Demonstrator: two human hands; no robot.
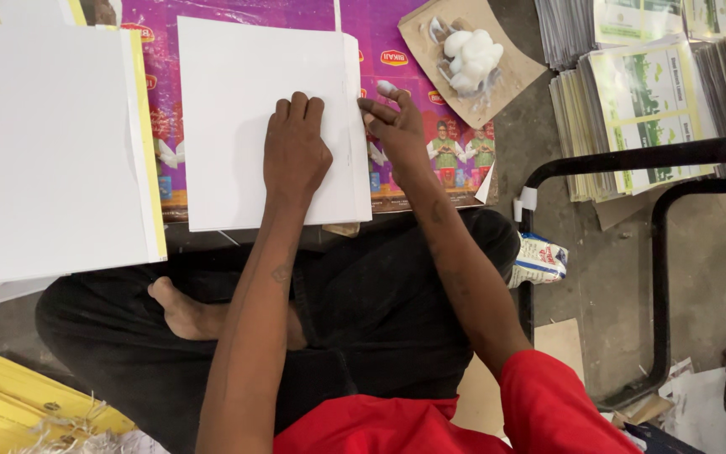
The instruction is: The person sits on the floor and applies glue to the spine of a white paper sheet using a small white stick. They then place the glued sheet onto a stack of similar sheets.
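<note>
Far out to the left of my left hand [296, 151] I see a big stack of white paper sheets with a yellow strip down its right edge [52, 143], and lower down, near my knee, a pile of yellow paper envelopes [18, 412].

My left hand lies flat, fingers together and pressing palm-down on a white rectangular sheet of paper [237, 92], which sits on a purple printed plastic sheet [413, 109] spread over the floor.

Just beside it, at the sheet's right edge, my right hand [397, 130] is loosely open, fingertips touching the folded flap there (one fingertip carries a white blob, glue as far as I can tell); it grips nothing.

Up and to the right of that hand lies a brown cardboard scrap [506, 71] serving as a tray, and on it a lump of white paste or wadding [472, 55].

Further right stand piles of green-and-white printed paper covers [640, 109], crossed by a black metal tube frame [632, 160], with a small white printed pouch [539, 261] below.
</note>
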